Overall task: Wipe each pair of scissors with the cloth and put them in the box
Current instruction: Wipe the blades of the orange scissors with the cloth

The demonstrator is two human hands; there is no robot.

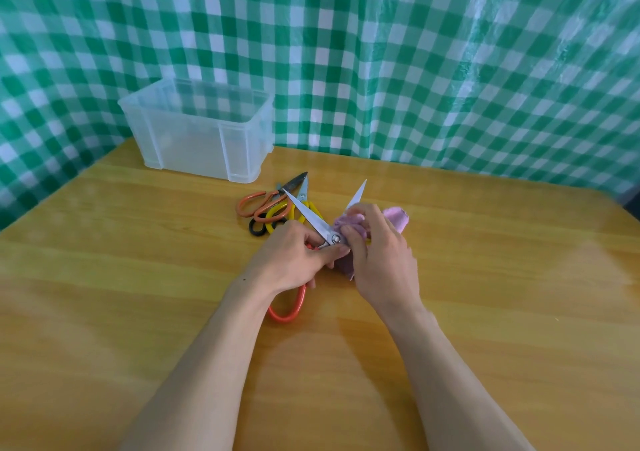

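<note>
Fingers (337,250) of the left hand (294,256) clamp the spread scissors (308,213) at the pivot; right hand (381,256) fingers pinch the cloth (394,216) on the right blade, blades pointing away toward the box (194,139), farther off leftward, left hand nearer.

My view: glossy wooden desk (485,277), clear plastic box (194,139) at eleven o'clock, orange-handled scissors (257,204), yellow-handled scissors (278,210) and black-handled scissors (258,229) heaped together toward twelve, near the box.

A single wide-angle head camera looks forward and down from close above the near edge of the wooden worktop (138,277) toward the far green-checked curtain (415,52).
</note>
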